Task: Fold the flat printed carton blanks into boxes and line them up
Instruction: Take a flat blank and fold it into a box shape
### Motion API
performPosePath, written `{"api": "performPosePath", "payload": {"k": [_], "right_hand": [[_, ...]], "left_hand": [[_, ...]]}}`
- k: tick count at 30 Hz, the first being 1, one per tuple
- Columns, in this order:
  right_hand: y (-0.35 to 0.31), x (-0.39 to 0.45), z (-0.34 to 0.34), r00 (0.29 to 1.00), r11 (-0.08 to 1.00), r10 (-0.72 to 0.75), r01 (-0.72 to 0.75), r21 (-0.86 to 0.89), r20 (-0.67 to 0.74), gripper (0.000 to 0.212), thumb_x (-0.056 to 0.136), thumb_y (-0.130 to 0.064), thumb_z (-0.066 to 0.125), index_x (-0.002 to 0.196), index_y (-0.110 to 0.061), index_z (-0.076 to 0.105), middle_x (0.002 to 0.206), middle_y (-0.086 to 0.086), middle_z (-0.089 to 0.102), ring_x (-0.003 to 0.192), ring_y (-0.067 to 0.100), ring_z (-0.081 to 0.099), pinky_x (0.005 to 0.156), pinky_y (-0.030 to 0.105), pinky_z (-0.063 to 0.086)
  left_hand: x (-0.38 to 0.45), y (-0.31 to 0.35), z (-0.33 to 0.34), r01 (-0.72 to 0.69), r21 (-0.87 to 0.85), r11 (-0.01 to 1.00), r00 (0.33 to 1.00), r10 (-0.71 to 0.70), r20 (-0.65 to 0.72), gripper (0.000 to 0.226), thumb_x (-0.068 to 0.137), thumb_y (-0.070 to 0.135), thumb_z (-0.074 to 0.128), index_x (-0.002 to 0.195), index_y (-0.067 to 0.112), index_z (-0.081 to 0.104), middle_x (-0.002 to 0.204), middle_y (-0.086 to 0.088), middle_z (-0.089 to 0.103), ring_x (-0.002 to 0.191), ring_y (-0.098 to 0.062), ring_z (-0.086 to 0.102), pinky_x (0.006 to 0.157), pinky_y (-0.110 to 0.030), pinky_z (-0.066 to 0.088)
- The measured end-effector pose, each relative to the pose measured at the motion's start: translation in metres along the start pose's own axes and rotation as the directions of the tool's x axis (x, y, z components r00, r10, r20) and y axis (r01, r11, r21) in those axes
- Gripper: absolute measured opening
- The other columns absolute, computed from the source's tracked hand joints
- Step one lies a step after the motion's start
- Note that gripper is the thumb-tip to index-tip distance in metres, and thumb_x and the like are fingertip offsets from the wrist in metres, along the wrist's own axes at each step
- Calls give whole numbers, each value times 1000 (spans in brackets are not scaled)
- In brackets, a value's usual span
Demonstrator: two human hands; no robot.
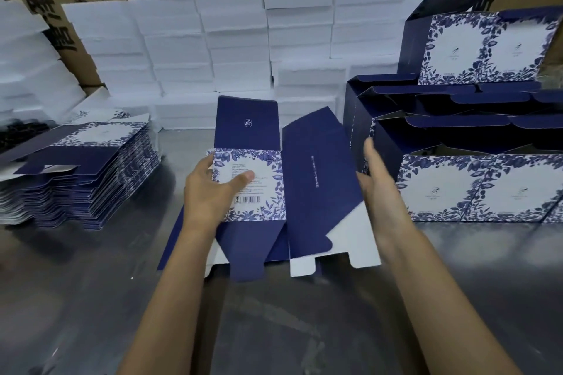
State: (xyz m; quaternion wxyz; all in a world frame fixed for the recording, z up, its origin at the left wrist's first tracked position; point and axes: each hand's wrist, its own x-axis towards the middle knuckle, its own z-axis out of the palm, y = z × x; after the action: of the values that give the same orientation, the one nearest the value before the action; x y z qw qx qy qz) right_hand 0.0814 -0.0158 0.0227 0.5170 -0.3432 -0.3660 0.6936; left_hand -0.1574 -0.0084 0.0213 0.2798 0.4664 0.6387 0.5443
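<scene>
White foam blocks (210, 39) behind blank (268, 186)

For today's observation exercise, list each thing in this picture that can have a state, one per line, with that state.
Carton in hands: partly opened, flaps unfolded, not yet a box.
Left hand: grips the carton's printed panel, thumb on top.
Right hand: fingers straight, flat against the carton's dark side panel.
Stack of flat cartons: unfolded, piled at left.
Folded boxes: upright in rows at right, top flaps open.
White foam boxes: stacked behind.
</scene>
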Motion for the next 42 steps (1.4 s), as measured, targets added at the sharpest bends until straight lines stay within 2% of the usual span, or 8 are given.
{"api": "performPosePath", "payload": {"k": [5,11,19,21,24,29,35,42], "right_hand": [[14,5,-13,993,962,-32,-1,-274,-115,23,104,-24,55,110,-17,76,106,7,78,98,27,76,78,38,61],[10,6,-12,991,955,-9,-31,-293,-133,26,101,-36,59,98,-22,81,103,6,79,93,25,77,78,41,61],[16,8,-8,940,870,-233,87,-486,-248,30,106,-39,47,97,-30,75,95,-6,79,88,15,76,75,34,63],[16,10,-6,950,888,-209,85,-452,-231,30,105,-40,50,95,-29,75,90,-9,79,80,10,76,61,24,59],[12,11,-11,985,923,-65,-2,-385,-163,27,103,-41,54,106,-24,75,96,-6,80,87,13,77,72,27,59],[14,11,-15,974,902,-138,48,-430,-181,27,108,-33,46,115,-25,71,99,-10,79,92,10,75,84,32,60],[6,12,-19,948,976,-128,69,-206,-292,16,105,-33,53,119,-30,60,74,-20,74,57,-4,69,44,13,49],[4,2,-11,995,999,40,-37,36,-92,36,95,-34,65,126,-17,70,118,6,75,101,23,74,89,38,54]], "left_hand": [[6,-5,-10,-6,74,997,999,9,-41,33,94,42,65,105,11,62,107,-9,71,105,-28,67,95,-42,53],[8,-7,-9,-74,131,989,997,78,-25,45,104,37,47,96,-5,59,82,-11,54,80,-17,48,63,-31,37],[11,-13,-5,40,270,962,997,-55,46,56,106,50,30,87,8,62,77,2,59,74,-17,54,66,-33,38],[14,-13,-6,6,307,952,1000,-13,21,59,107,44,31,72,2,53,67,-5,52,65,-21,47,59,-29,34],[13,-13,-6,-6,215,977,995,28,-100,55,107,38,37,61,7,36,58,-7,40,56,-20,35,51,-31,27],[14,-14,-4,34,118,992,994,-21,-104,56,106,49,33,88,5,62,87,-2,64,86,-23,56,78,-33,40],[13,-13,4,-61,153,986,997,68,-36,60,107,38,38,90,-16,57,78,-18,59,69,-21,45,62,-34,35],[15,-19,6,-24,138,990,998,32,-55,49,106,35,40,65,9,46,62,-2,45,63,-21,40,59,-34,34]]}}
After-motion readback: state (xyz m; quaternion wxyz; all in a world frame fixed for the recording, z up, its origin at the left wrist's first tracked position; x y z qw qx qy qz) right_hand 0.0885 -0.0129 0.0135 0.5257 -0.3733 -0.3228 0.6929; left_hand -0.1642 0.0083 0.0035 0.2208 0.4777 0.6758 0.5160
